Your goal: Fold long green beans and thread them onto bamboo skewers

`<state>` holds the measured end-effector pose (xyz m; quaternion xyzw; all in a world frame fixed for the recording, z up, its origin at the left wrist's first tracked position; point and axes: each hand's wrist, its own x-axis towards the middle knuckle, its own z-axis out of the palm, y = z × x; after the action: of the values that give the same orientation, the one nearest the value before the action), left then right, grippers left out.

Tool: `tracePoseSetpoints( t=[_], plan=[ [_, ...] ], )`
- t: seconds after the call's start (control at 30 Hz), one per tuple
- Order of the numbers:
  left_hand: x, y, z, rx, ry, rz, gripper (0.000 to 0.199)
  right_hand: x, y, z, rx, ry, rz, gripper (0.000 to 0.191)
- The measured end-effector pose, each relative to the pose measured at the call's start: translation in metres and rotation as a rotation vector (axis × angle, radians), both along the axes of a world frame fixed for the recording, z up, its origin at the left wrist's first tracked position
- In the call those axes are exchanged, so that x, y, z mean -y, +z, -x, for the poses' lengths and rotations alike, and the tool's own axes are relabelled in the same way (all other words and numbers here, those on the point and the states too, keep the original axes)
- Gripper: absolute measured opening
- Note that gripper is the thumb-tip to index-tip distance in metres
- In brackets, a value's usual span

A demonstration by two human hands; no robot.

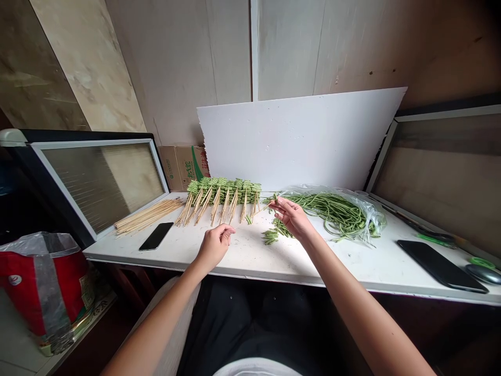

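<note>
My left hand [217,244] is closed in a pinch above the front of the white table, on the butt end of a thin bamboo skewer [261,210] that slants up to the right. At its far tip, my right hand [290,215] pinches a short piece of green bean [275,197] between thumb and fingertips. Below the right hand lies a small pile of cut bean pieces [271,236]. Behind the hands, several filled bean skewers [223,189] are stacked in a row, their bare sticks pointing toward me.
Loose bamboo skewers [146,215] lie at the left, beside a phone [156,236]. Long green beans [332,209] spill from a clear plastic bag [373,219] at the right. Another phone [440,265] lies near the right edge. A white board [297,141] stands behind; a red bag [43,282] sits lower left.
</note>
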<state>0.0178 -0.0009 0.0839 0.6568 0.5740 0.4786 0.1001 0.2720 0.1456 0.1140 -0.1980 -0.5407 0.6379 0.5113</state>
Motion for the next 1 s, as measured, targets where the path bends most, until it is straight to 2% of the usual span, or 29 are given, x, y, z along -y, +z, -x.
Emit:
tracePoseSetpoints(
  t=[0.57,1.0],
  plan=[
    [-0.0009,-0.0038,0.0055,-0.121,0.082,-0.048,0.024,0.0033,0.0036,0.0002,0.082,-0.173,-0.048,0.037],
    [-0.0005,-0.003,0.0063,-0.146,0.137,-0.069,0.022,0.0083,-0.0001,0.0088,0.073,-0.118,-0.07,0.036]
  ],
)
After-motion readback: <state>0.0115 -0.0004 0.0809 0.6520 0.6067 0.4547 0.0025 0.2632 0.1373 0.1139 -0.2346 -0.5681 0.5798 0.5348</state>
